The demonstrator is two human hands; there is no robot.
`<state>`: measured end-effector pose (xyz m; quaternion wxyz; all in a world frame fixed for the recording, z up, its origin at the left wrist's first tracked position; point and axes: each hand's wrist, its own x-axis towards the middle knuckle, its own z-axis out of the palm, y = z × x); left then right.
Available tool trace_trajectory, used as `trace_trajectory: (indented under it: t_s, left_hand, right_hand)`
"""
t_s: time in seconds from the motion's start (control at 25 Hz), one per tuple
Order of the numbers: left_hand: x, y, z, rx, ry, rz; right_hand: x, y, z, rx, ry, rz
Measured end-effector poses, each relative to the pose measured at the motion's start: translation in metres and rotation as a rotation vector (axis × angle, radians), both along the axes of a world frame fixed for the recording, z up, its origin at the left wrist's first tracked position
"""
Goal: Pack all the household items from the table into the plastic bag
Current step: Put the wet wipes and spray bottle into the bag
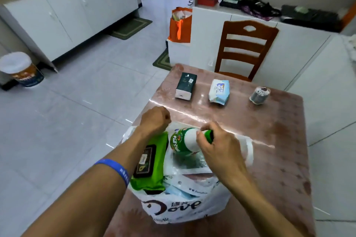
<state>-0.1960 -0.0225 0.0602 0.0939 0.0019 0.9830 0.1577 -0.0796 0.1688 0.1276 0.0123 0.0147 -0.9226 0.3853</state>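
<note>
A white plastic bag (173, 209) with dark lettering stands open at the near edge of the table (279, 140). Inside it lie a green wipes pack (154, 159) and some blue-and-white packets (185, 190). My right hand (217, 146) grips the green cap end of a white-and-green bottle (183, 140), which lies tilted in the bag's mouth. My left hand (154, 119) is fisted on the bag's far left rim, holding it up. Farther back on the table stand a dark green tissue box (185, 85), a blue-and-white wipes pack (219, 91) and a small jar of cotton swabs (259, 94).
A wooden chair (244, 48) stands at the table's far side against a white cabinet (208, 31). An orange bag (181, 25) sits on a white box to the left of it. A bin (19, 71) stands on the tiled floor at far left.
</note>
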Motion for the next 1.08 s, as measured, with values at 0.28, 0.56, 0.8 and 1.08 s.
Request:
trace_trajectory:
  t_s: [0.28,0.56,0.8,1.08]
  left_hand:
    - [0.007,-0.010,-0.013,0.080,0.152,-0.089]
    - [0.010,-0.011,-0.008,-0.011,0.111,-0.099]
    - [-0.024,0.008,-0.003,-0.012,-0.034,-0.102]
    - [-0.062,0.033,-0.024,0.106,-0.370,-0.223]
  right_hand:
    - [-0.038,0.018,-0.097,0.162,-0.159,0.010]
    - [-0.047,0.004,-0.072,0.722,0.002,0.111]
    - [-0.081,0.035,-0.003,0.081,0.015,0.096]
    - [-0.135,0.065,-0.019,0.217,-0.201,0.159]
